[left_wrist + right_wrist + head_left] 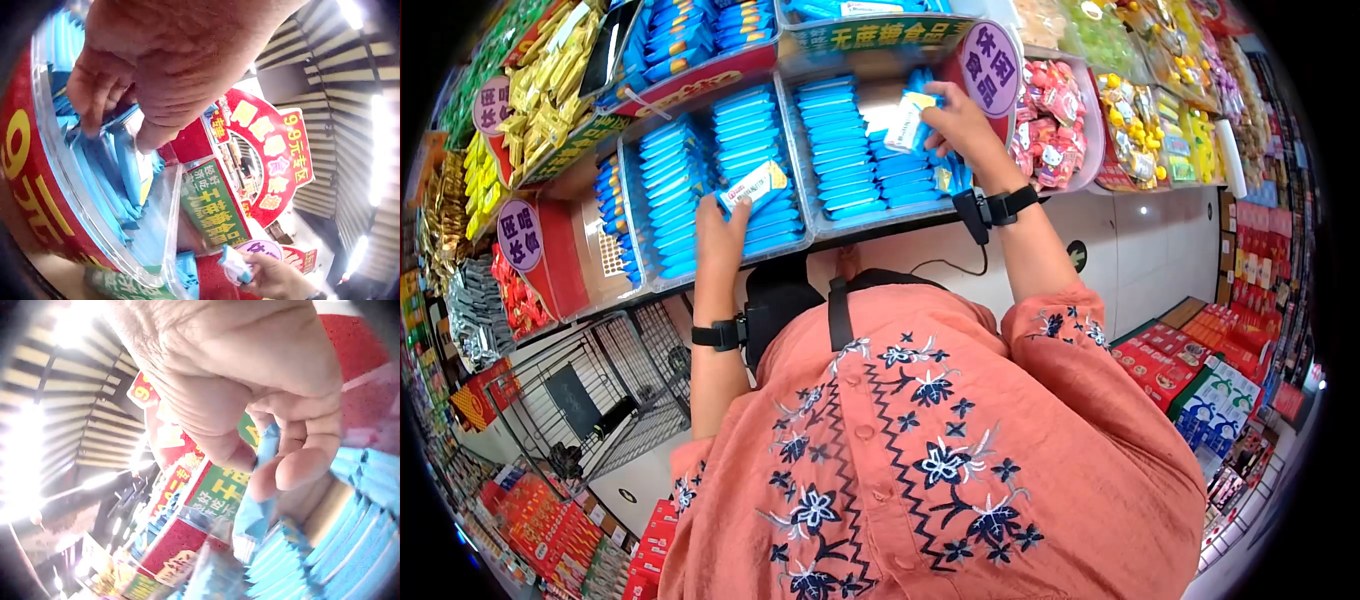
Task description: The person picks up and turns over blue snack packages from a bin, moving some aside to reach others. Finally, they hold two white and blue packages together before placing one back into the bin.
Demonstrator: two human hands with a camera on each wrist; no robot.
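Observation:
Between the thumb and fingers of my right hand (972,128) is a blue-and-white snack packet (908,124), raised over the right-hand bin of blue packets (840,150). The right wrist view shows the same packet (257,509) pinched by its end, above tightly stacked rows. My left hand (722,238) grips another packet of this kind (752,190), its white and yellow face up, at the front of the left bin's rows (670,190). Seen from the left wrist, the thumb and fingers close on that packet (134,162) low over the row.
Clear plastic bin walls (793,160) divide the rows. Pink wrapped sweets (1055,120) fill a bin at right, gold packets (550,75) one at upper left. A round purple sign (990,68) stands beside the right hand. A wire shopping cart (590,390) is at lower left.

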